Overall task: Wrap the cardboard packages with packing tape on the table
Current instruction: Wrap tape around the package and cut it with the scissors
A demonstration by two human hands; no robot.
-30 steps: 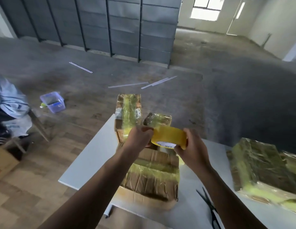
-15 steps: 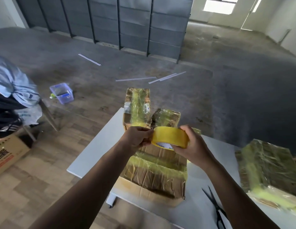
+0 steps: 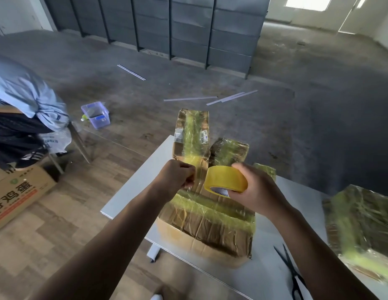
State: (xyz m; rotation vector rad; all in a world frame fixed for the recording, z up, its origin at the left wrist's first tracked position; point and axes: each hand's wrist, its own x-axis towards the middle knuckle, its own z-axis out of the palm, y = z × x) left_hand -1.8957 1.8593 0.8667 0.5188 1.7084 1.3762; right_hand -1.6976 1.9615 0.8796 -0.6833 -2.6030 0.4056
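holding position above the large brown cardboard package on the white counter: left hand pinches the clear tape end, right hand grips the yellow packing tape roll. package partly banded; more wraps appear outstanding.

Site: bare warehouse-type storage room, used for packing. Shelving units stand far beyond left hand and right hand, with concrete floor ahead. Tape-wrapped cardboard packages lie on white table beneath the hands. Right hand grips packing tape roll. Printed carton sits left of left hand.
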